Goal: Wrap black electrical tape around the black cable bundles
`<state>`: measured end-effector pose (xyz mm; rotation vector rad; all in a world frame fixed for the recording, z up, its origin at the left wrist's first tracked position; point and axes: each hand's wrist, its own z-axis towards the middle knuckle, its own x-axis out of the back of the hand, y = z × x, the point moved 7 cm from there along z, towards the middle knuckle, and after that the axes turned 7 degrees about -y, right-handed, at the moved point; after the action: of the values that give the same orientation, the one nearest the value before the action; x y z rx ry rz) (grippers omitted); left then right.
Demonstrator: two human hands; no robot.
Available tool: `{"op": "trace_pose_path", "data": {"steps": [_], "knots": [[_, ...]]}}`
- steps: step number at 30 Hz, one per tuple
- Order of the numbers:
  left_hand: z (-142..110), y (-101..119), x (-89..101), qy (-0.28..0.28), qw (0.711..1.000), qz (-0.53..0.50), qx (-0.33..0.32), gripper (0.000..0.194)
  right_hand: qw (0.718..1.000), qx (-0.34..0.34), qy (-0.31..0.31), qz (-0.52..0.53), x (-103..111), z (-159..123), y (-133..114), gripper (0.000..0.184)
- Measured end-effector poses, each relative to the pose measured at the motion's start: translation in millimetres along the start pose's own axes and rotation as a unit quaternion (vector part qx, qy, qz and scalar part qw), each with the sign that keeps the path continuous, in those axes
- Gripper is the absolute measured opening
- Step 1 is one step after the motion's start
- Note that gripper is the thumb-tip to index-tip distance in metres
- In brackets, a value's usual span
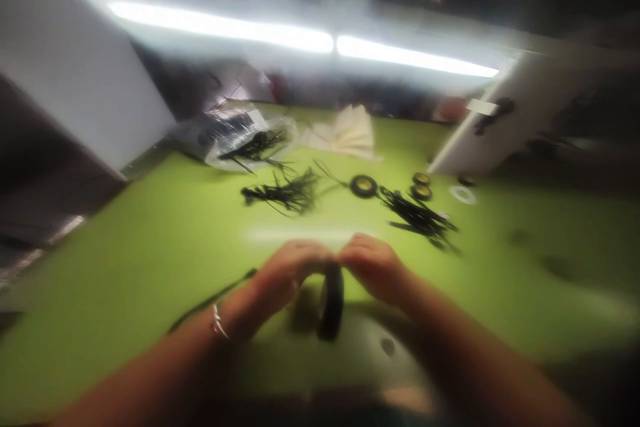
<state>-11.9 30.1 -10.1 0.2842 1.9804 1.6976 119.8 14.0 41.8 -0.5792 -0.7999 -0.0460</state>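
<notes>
The left hand (300, 268) and right hand (373, 265) meet at the top of a black roll (331, 303) standing on edge over the green desk (125, 253). The left fingers curl closed on its upper rim; the right fingers are bunched together against the left fingertips, and blur hides whether they grip anything. Beyond lie black cords (287, 192) and a second roll (363, 186).
</notes>
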Motion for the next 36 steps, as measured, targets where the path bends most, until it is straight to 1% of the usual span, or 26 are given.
{"op": "trace_pose_path", "data": {"steps": [3,6,8,10,12,14,15,17,20,22,24,25,27,29,31,33,36], "knots": [[-1,3,-4.2,-0.009,1.0,0.027,-0.002,0.024,1.0,0.004,0.013,-0.007,3,2,-3,0.014],[-3,6,-5.0,0.007,0.998,0.063,0.003,0.023,0.999,0.0,0.038,0.014,10,5,-8,0.012],[-4,11,-6.0,0.012,0.995,0.103,-0.011,0.022,0.998,-0.019,0.045,0.047,14,6,-8,0.011],[-5,19,-7.2,0.022,0.983,0.174,-0.046,0.02,0.993,-0.067,0.051,0.084,16,6,-3,0.01],[-7,27,-9.1,0.038,0.963,0.25,-0.097,0.017,0.983,-0.135,0.067,0.104,17,5,3,0.012],[-9,32,-10.3,0.053,0.944,0.296,-0.136,0.016,0.974,-0.19,0.076,0.092,16,3,7,0.014],[-10,33,-10.0,0.061,0.938,0.308,-0.145,0.015,0.974,-0.201,0.072,0.075,15,2,7,0.013],[-10,32,-7.8,0.079,0.931,0.322,-0.152,0.014,0.98,-0.191,0.054,0.025,11,3,2,0.009],[-11,31,-6.4,0.097,0.921,0.341,-0.163,0.012,0.987,-0.14,0.045,-0.061,6,3,-8,0.009],[-12,32,-7.3,0.1,0.916,0.35,-0.17,0.011,0.985,-0.113,0.043,-0.12,4,3,-12,0.011],[-12,32,-7.2,0.101,0.92,0.343,-0.16,0.009,0.98,-0.091,0.037,-0.171,1,3,-15,0.013],[-11,31,-6.5,0.098,0.927,0.334,-0.143,0.009,0.978,-0.081,0.034,-0.188,0,4,-15,0.013],[-9,27,-5.0,0.082,0.948,0.293,-0.093,0.01,0.976,-0.064,0.023,-0.208,-2,5,-16,0.015],[-6,21,-5.2,0.057,0.968,0.241,-0.048,0.012,0.975,-0.063,0.003,-0.215,-4,7,-14,0.019],[-5,19,-5.5,0.049,0.976,0.209,-0.037,0.014,0.972,-0.067,-0.028,-0.223,-5,9,-13,0.022],[-5,17,-4.5,0.059,0.977,0.201,-0.039,0.017,0.97,-0.076,-0.055,-0.226,-4,10,-12,0.021],[-4,10,-4.2,0.057,0.983,0.171,-0.019,0.02,0.967,-0.088,-0.064,-0.231,-1,12,-14,0.017]]}}
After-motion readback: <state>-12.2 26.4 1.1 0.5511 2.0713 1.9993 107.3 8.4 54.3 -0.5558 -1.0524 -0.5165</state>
